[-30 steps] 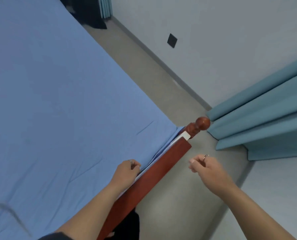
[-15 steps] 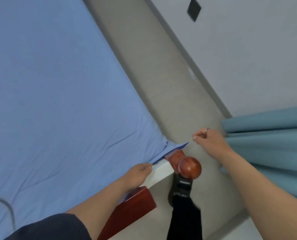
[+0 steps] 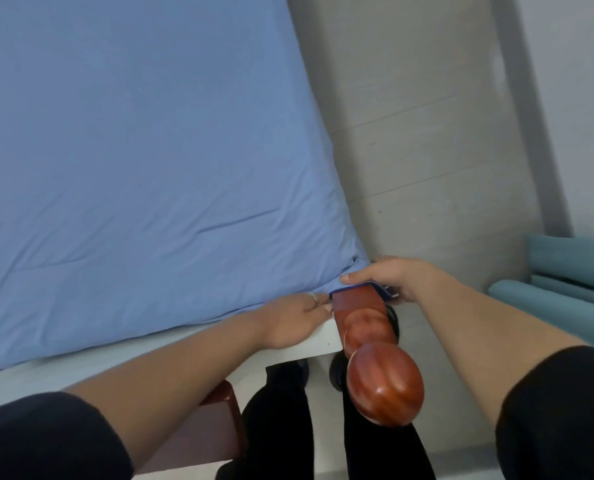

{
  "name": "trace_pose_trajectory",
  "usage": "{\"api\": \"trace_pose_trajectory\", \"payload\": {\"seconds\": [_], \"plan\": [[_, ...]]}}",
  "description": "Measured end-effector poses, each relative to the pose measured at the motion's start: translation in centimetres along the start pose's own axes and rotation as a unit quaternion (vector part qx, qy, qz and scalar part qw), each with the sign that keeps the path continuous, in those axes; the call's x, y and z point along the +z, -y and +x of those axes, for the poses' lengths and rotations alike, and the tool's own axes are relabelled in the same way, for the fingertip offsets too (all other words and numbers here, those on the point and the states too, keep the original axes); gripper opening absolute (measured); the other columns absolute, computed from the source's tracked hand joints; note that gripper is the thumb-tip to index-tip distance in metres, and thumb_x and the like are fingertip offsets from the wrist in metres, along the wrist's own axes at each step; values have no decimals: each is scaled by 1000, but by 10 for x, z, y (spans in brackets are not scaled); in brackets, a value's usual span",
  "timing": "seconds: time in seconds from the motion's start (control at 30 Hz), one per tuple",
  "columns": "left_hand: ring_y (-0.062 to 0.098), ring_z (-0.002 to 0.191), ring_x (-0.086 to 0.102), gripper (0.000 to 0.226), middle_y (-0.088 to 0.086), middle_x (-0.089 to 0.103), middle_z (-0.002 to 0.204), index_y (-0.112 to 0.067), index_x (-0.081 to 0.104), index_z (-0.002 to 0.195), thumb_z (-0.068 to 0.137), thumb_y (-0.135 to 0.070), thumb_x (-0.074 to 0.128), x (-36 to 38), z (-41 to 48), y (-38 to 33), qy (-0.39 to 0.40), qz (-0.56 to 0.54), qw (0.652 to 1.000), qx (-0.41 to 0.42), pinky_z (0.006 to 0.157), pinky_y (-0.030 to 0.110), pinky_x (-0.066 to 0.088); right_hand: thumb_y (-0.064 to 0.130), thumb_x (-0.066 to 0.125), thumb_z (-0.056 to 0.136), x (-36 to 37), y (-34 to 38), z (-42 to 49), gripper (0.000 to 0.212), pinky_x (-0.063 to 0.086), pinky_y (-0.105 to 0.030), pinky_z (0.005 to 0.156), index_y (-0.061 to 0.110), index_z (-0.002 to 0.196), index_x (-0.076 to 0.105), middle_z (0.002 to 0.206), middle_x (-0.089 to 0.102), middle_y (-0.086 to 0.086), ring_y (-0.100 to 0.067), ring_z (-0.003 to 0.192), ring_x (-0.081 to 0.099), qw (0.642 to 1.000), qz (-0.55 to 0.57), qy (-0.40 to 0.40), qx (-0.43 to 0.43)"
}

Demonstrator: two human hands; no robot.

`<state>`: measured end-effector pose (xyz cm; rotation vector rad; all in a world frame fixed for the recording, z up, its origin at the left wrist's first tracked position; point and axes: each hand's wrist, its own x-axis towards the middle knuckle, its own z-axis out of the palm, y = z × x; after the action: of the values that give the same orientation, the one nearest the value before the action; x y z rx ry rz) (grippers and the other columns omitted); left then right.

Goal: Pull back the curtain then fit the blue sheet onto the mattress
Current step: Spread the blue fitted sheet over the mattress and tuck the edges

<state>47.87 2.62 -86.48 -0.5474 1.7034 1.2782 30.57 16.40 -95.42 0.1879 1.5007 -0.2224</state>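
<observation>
Two hands at one corner: my right hand (image 3: 397, 278) pinches the blue sheet (image 3: 143, 150) hem beyond the bedpost (image 3: 375, 341); my left hand (image 3: 293, 322) lies flat on the mattress (image 3: 318, 342) edge. Corner lies nearest the right, directly beneath it.

Both forearms are bare, with black sleeves (image 3: 39, 441) pushed up near the elbows. The left hand (image 3: 290, 322) wears a thin metal ring (image 3: 315, 300) on one finger. Below the arms show black trousers (image 3: 278, 424) and dark shoes (image 3: 337, 372); shoe detail is too hidden to make out.
</observation>
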Motion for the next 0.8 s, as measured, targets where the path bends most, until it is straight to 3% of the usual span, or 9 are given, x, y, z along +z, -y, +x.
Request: {"api": "trace_pose_trajectory", "payload": {"seconds": [0.13, 0.2, 0.27, 0.33, 0.43, 0.5, 0.53, 0.67, 0.8], "plan": [[9, 147, 27, 49, -12, 31, 160, -30, 37, 152, 106, -43, 29, -13, 12, 7, 28, 8, 999, -25, 122, 28, 15, 25, 87, 72, -2, 6, 8, 31, 57, -27, 57, 15, 96, 71, 84, 78, -3, -18, 71, 74, 992, 76, 95, 25], [9, 149, 23, 51, -12, 27, 162, -28, 34, 154, 106, -44, 27, -11, 16, 8, 36, 6, 999, -16, 122, 27, 12, 12, 83, 74, -6, 11, 9, 28, 60, -30, 66, 7, 99, 71, 89, 77, -9, -20, 73, 73, 989, 83, 118, 23], [8, 150, 18, 51, -12, 22, 163, -27, 29, 156, 107, -41, 27, -6, 22, 8, 42, 4, 999, -11, 122, 26, 10, 1, 81, 75, -12, 17, 10, 31, 54, -34, 77, 5, 104, 70, 99, 70, -15, -24, 85, 61, 996, 41, 80, -17], [6, 150, 16, 50, -13, 18, 164, -29, 24, 157, 107, -31, 28, -5, 28, 8, 41, -14, 999, -2, 123, 28, 9, -3, 76, 75, -17, 26, 4, 17, 44, -27, 61, 8, 84, 66, 84, 62, -14, -22, 75, 53, 985, -103, 5, -136], [3, 147, 16, 52, -19, 17, 162, -38, 21, 156, 106, -28, 32, -4, 36, 4, 11, -76, 997, 16, 122, 26, 8, 12, 72, 81, -18, 26, 1, 26, 35, -30, 56, 11, 66, 50, 73, 59, -9, -29, 70, 58, 870, -349, -120, -327], [-1, 145, 21, 48, -24, 24, 158, -43, 27, 153, 106, -42, 35, -2, 41, 9, -31, -152, 988, 7, 117, 21, 11, 24, 71, 84, -18, 12, 8, 28, 39, -34, 60, 8, 70, 54, 79, 65, -13, -36, 75, 61, 801, -402, -192, -400], [-2, 144, 22, 47, -27, 25, 156, -45, 29, 152, 105, -46, 34, -1, 42, 13, -36, -170, 985, 1, 115, 19, 12, 28, 72, 84, -23, 4, 17, 28, 39, -35, 60, 10, 69, 56, 78, 66, -13, -33, 73, 60, 793, -404, -209, -406], [-2, 149, 11, 49, -18, 13, 164, -32, 19, 158, 109, -27, 24, -7, 44, 33, 63, -51, 997, 5, 122, 22, 3, 27, 83, 79, -36, -20, 46, 34, 37, -20, 49, 19, 52, 63, 49, 58, 9, 1, 48, 48, 943, -164, -75, -279], [3, 148, 20, 50, -18, 24, 161, -36, 28, 155, 106, -32, 36, -10, 48, 19, 46, -15, 999, -6, 119, 19, 11, 34, 84, 77, -35, -39, 64, 31, 45, -29, 61, 6, 82, 73, 71, 67, -6, -24, 68, 62, 989, -17, -80, -122]]}}
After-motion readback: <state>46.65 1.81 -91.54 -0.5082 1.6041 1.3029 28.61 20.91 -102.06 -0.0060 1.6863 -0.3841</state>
